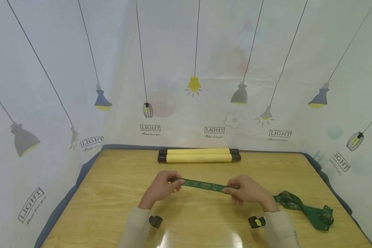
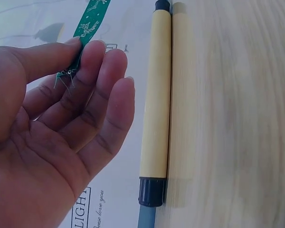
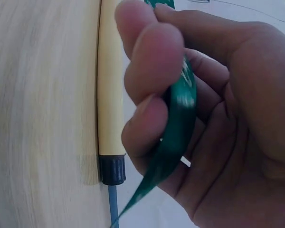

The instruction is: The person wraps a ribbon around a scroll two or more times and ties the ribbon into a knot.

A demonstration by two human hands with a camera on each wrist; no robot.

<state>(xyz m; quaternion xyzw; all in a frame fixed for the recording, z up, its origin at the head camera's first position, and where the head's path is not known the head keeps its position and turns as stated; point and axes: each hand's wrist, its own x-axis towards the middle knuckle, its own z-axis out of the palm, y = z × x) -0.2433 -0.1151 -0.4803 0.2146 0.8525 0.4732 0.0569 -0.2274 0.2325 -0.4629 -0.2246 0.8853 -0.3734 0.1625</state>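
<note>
A green ribbon [image 1: 203, 185] with a pale printed pattern is stretched between two hands above the table. My left hand [image 1: 165, 186] pinches its frayed end between thumb and index finger; loose threads [image 2: 65, 76] show there in the left wrist view. The right hand [image 1: 246, 190] pinches the ribbon further along, and the ribbon [image 3: 178, 126] runs down through its palm in the right wrist view. Beyond the right wrist, the rest of the ribbon lies twisted and loosely coiled on the tabletop at the right.
Two yellow rods [image 1: 199, 157] with black end caps lie side by side near the back edge of the wooden table [image 1: 111, 193]. A white sheet [image 1: 179, 41] printed with lamps hangs around the back and sides. Each wrist wears a black device [image 1: 155, 221].
</note>
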